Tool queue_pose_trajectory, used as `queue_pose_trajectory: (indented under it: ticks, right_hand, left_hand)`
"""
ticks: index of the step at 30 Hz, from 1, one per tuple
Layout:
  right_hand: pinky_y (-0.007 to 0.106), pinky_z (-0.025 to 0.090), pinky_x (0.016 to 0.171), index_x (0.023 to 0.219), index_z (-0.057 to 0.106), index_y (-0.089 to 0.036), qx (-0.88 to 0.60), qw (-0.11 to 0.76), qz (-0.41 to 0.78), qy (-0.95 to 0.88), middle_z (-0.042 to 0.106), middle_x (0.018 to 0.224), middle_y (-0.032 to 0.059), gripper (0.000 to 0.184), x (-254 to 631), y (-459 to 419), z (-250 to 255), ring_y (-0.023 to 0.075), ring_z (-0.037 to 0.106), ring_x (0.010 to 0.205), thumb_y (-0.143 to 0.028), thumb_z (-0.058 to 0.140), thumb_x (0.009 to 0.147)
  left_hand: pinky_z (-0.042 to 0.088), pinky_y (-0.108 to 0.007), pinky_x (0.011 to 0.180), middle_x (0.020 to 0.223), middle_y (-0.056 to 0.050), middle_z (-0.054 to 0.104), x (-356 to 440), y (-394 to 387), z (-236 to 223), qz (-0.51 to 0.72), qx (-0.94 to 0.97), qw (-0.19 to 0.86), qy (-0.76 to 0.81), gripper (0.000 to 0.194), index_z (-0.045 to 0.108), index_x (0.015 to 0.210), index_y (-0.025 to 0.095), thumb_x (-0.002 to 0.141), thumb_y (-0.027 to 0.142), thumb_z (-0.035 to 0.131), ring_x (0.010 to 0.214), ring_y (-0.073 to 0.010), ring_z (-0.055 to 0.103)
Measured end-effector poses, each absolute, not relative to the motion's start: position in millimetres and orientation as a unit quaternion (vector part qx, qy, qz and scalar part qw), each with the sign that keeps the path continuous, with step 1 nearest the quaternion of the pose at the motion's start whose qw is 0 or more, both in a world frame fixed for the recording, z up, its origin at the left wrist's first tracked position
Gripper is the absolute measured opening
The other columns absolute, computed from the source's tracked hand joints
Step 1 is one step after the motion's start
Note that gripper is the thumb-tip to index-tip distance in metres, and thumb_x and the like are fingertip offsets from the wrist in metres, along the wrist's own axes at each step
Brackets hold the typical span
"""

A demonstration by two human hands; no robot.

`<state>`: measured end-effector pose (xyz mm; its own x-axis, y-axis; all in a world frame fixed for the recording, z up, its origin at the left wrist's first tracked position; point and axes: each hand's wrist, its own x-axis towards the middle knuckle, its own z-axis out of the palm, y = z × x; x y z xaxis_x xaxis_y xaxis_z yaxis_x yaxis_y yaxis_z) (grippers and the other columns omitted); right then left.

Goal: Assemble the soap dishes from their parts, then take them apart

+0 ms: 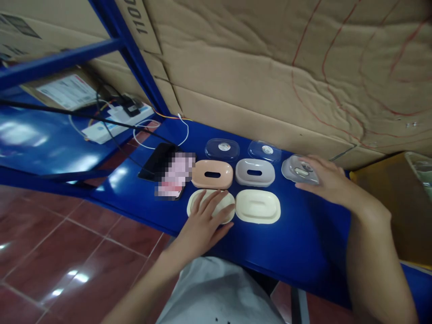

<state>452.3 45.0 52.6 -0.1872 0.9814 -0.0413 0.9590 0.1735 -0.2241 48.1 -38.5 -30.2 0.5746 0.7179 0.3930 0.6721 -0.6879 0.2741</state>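
My left hand (204, 225) lies with fingers spread over a cream oval soap dish base (193, 201) at the front of the blue shelf. A second cream base (258, 207) sits just right of it. Behind them are a peach slotted soap dish (222, 170) and a pale grey slotted one (254, 181). Two clear lids (216, 150) with round labels rest at the back. On the right, my right hand (326, 180) is closed around a clear-lidded soap dish (293, 170); its right side is hidden by the fingers.
Left of the dishes, a phone with a blurred screen (177, 173) leans on a black object (151, 162). A white power strip (118, 123) with cables lies farther left. Large cardboard (236, 90) walls the back, and an open carton (388, 198) stands at the right.
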Motion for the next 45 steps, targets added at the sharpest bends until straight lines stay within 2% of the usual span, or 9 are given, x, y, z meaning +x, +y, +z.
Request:
queue_pose_trajectory:
  ticks: [3, 6, 13, 18, 24, 30, 36, 40, 45]
  right_hand:
    - [0.077, 0.034, 0.121, 0.160, 0.045, -0.028, -0.698, 0.027, 0.115, -0.706, 0.043, 0.171, 0.0185, 0.090, 479, 58, 42, 0.0518, 0.040, 0.156, -0.063, 0.074, 0.082]
    - [0.069, 0.033, 0.125, 0.163, 0.038, -0.026, -0.711, 0.033, 0.159, -0.684, 0.044, 0.170, 0.0212, 0.100, 487, 62, 35, 0.0494, 0.042, 0.156, -0.065, 0.074, 0.078]
    - [0.056, 0.043, 0.122, 0.159, 0.043, -0.026, -0.717, 0.058, 0.228, -0.657, 0.053, 0.162, 0.0229, 0.099, 487, 55, 40, 0.0448, 0.054, 0.147, -0.060, 0.082, 0.075]
    - [0.047, 0.057, 0.106, 0.156, 0.052, -0.032, -0.701, 0.040, 0.333, -0.629, 0.068, 0.146, 0.0191, 0.089, 492, 38, 50, 0.0408, 0.066, 0.136, -0.054, 0.085, 0.076]
    - [0.045, 0.054, 0.114, 0.158, 0.052, -0.035, -0.700, 0.025, 0.319, -0.639, 0.065, 0.154, 0.0154, 0.088, 492, 33, 56, 0.0385, 0.063, 0.141, -0.060, 0.084, 0.080]
    - [0.049, 0.039, 0.128, 0.164, 0.044, -0.023, -0.693, 0.085, 0.219, -0.682, 0.051, 0.167, 0.0184, 0.090, 470, 55, 49, 0.0389, 0.052, 0.151, -0.065, 0.073, 0.090]
    - [0.056, 0.051, 0.119, 0.156, 0.052, -0.027, -0.671, 0.155, 0.259, -0.677, 0.064, 0.155, 0.0125, 0.082, 475, 78, 12, 0.0351, 0.066, 0.135, -0.072, 0.069, 0.091]
    - [0.060, 0.046, 0.123, 0.156, 0.053, -0.032, -0.674, 0.172, 0.209, -0.688, 0.062, 0.157, 0.0103, 0.091, 487, 85, -3, 0.0387, 0.062, 0.141, -0.079, 0.075, 0.082]
    - [0.061, 0.045, 0.124, 0.157, 0.051, -0.028, -0.687, 0.162, 0.166, -0.689, 0.060, 0.158, 0.0138, 0.097, 498, 89, -11, 0.0429, 0.057, 0.146, -0.080, 0.076, 0.079]
  left_hand:
    - [0.040, -0.071, 0.123, 0.159, -0.017, 0.055, 41, -39, -38, 0.248, 0.884, 0.047, 0.393, 0.035, 0.062, 0.140, 0.025, 0.105, 0.029, 0.067, 0.150, -0.0382, 0.050]
    - [0.039, -0.070, 0.123, 0.158, -0.018, 0.056, 41, -35, -39, 0.245, 0.890, 0.048, 0.381, 0.036, 0.063, 0.141, 0.025, 0.106, 0.030, 0.066, 0.150, -0.0379, 0.050]
    - [0.032, -0.064, 0.131, 0.155, -0.015, 0.061, 43, -25, -36, 0.257, 0.896, 0.059, 0.357, 0.032, 0.066, 0.137, 0.024, 0.105, 0.025, 0.066, 0.149, -0.0322, 0.054]
    - [0.032, -0.062, 0.131, 0.154, -0.013, 0.063, 45, -25, -34, 0.254, 0.904, 0.060, 0.340, 0.027, 0.065, 0.135, 0.024, 0.108, 0.025, 0.062, 0.147, -0.0297, 0.056]
    - [0.034, -0.061, 0.130, 0.152, -0.012, 0.065, 50, -27, -34, 0.273, 0.898, 0.059, 0.341, 0.028, 0.065, 0.134, 0.024, 0.106, 0.023, 0.064, 0.145, -0.0293, 0.059]
    - [0.035, -0.061, 0.129, 0.151, -0.013, 0.065, 49, -28, -38, 0.275, 0.898, 0.055, 0.339, 0.028, 0.065, 0.133, 0.024, 0.105, 0.020, 0.065, 0.145, -0.0294, 0.059]
    - [0.036, -0.061, 0.128, 0.150, -0.014, 0.065, 50, -26, -38, 0.279, 0.896, 0.052, 0.341, 0.027, 0.064, 0.133, 0.023, 0.107, 0.019, 0.062, 0.145, -0.0285, 0.058]
    - [0.039, -0.060, 0.126, 0.148, -0.014, 0.066, 51, -25, -38, 0.285, 0.893, 0.045, 0.345, 0.024, 0.066, 0.130, 0.022, 0.107, 0.019, 0.062, 0.142, -0.0282, 0.061]
    - [0.041, -0.059, 0.125, 0.147, -0.014, 0.067, 52, -25, -39, 0.290, 0.891, 0.033, 0.348, 0.023, 0.067, 0.128, 0.023, 0.107, 0.019, 0.061, 0.138, -0.0272, 0.063]
